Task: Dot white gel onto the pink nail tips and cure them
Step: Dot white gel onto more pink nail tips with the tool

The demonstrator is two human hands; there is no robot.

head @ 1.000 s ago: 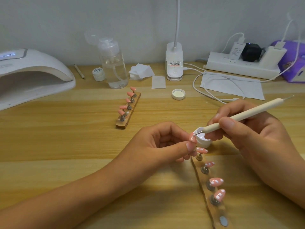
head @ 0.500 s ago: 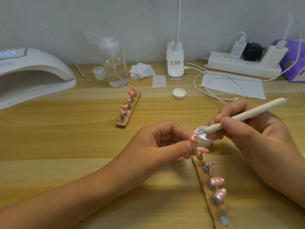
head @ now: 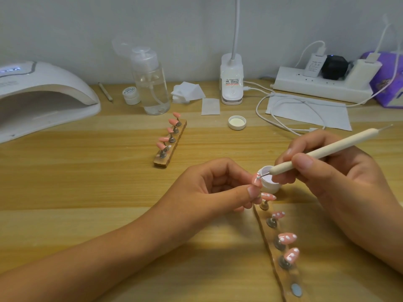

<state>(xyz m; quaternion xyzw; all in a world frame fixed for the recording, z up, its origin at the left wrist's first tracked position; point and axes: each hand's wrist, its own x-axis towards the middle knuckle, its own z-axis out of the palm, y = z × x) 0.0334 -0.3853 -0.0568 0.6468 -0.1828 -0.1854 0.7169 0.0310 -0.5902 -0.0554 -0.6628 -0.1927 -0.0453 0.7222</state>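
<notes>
My left hand [head: 220, 190] pinches one pink nail tip [head: 255, 180] between thumb and fingers. My right hand [head: 331, 179] grips a white dotting pen [head: 322, 152], and its metal point touches that tip. Just behind stands a small open pot of white gel [head: 269, 180]. A wooden holder strip [head: 275, 243] at the near right carries several pink tips with white dots [head: 287, 238] and has one bare stud at its near end. A second wooden holder [head: 171, 149] with plain pink tips stands mid-table. The white curing lamp [head: 41, 92] sits at the far left.
A clear pump bottle [head: 151, 83], a small closed jar [head: 131, 95], white wipes [head: 188, 92] and a loose jar lid [head: 237, 122] lie at the back. A clip lamp base [head: 231, 81], power strip [head: 322, 86] with cables, and paper sheet [head: 309, 112] fill the back right.
The pen's point stays at the held tip, shifting only slightly. Both hands remain nearly where they were.
</notes>
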